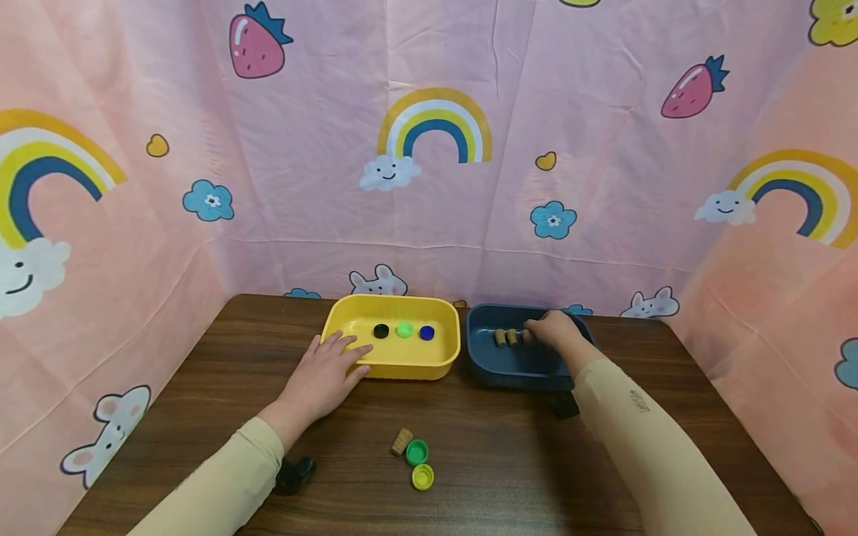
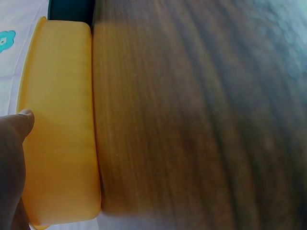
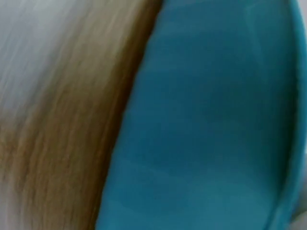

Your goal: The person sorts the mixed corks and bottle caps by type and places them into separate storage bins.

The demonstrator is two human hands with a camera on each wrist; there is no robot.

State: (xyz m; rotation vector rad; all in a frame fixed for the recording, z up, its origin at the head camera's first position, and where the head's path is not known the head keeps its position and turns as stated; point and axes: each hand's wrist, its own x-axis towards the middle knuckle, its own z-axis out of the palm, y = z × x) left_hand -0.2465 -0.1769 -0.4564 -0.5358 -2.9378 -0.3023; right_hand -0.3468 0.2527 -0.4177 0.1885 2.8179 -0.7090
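Note:
My left hand (image 1: 324, 381) lies with fingers spread over the front left rim of a yellow bin (image 1: 409, 371); its thumb (image 2: 26, 120) rests against the bin's side in the left wrist view. Inside that bin a black cap (image 1: 381, 331), a light green cap (image 1: 405, 329) and a blue cap (image 1: 427, 333) form a row. My right hand (image 1: 558, 332) reaches into a dark blue bin (image 1: 516, 381), its fingertips pinching a cork (image 1: 528, 338). To that cork's left stand two more corks (image 1: 500, 338). The right wrist view shows only the bin's outer wall (image 3: 201, 124).
Nearer the front of the brown wooden table (image 1: 496, 476) lie a loose cork (image 1: 401, 442), a green cap (image 1: 417, 452) and a yellow cap (image 1: 423, 477), close together. A patterned pink cloth (image 1: 442, 216) hangs behind and at both sides. Black devices sit at both wrists.

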